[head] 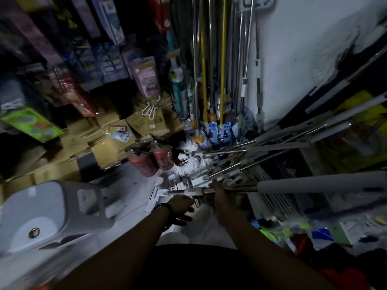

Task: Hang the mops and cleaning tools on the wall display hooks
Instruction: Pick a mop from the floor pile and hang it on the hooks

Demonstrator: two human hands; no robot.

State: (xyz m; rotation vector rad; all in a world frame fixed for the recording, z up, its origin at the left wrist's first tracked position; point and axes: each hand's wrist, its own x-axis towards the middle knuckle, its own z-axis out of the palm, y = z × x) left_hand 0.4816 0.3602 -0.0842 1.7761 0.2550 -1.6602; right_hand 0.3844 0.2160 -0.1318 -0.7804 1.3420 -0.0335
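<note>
Steel mop handle (185,192): we grip it in our right hand (217,194) to free it from the leaning bundle (272,144); our left hand (181,208) hovers open below.

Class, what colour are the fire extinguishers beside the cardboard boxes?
The fire extinguishers are red; the head view shows them best.

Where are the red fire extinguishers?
In the head view the fire extinguishers sit on the floor left of centre, between the cardboard boxes on their left and the white mop heads on their right.
</note>
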